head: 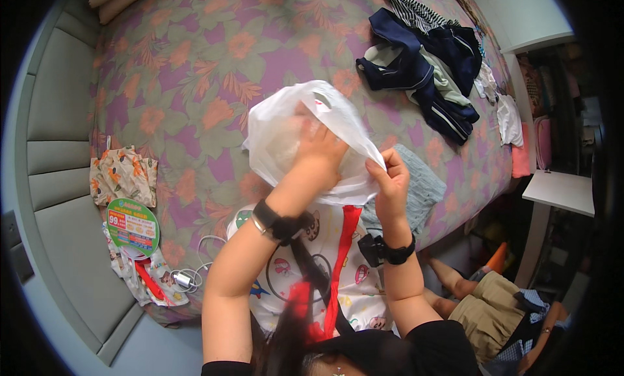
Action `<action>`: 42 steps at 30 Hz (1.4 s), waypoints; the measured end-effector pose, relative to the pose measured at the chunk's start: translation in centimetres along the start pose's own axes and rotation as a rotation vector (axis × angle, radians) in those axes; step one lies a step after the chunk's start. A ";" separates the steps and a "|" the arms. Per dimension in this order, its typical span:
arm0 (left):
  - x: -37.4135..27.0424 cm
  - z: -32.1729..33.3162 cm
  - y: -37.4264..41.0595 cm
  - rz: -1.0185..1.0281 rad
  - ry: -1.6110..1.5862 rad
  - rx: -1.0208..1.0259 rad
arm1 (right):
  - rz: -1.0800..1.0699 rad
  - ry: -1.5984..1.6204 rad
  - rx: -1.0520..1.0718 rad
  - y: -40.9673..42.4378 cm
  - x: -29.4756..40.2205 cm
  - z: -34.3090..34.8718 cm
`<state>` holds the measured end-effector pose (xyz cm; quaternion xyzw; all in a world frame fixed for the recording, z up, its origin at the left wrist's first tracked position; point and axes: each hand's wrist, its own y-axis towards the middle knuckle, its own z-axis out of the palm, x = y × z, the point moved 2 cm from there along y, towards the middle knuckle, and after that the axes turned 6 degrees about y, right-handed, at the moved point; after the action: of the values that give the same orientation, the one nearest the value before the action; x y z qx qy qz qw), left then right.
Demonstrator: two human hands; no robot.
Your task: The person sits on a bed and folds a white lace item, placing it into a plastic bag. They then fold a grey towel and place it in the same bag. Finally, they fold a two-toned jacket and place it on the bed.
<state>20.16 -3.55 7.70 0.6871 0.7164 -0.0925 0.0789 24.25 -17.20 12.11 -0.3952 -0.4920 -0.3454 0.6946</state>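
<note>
A white plastic bag is held up before me over the floral bed. My left hand reaches into its mouth; the fingers are partly hidden by the plastic, so whether they grip anything is unclear. At the right edge of the mouth, my right hand pinches the bag's rim between thumb and fingers. Something pale shows faintly through the bag, too blurred to name. Below it lies a white cartoon-print cloth with a red strip. A folded grey-blue garment rests beside my right wrist.
Dark navy clothes are heaped at upper right. Orange-flowered fabric, a green round hand fan and a white charger with cable lie at left. Another person's legs in tan shorts appear at lower right, near a white shelf.
</note>
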 end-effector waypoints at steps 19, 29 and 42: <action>4.3 -2.4 0.1 -0.370 -0.245 -0.234 | -0.477 -0.657 0.185 -3.5 0.6 0.5; 3.0 -4.7 -7.7 -0.171 -0.918 -0.341 | -0.439 -0.572 0.220 -3.3 1.7 -0.5; 9.6 0.4 -12.5 -0.431 -0.323 -0.092 | -0.374 -0.505 0.411 -3.9 -0.1 0.4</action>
<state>7.25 5.21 5.33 0.4910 0.8276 -0.1827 0.2016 20.69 -18.58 12.90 -0.2235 -0.7706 -0.2519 0.5411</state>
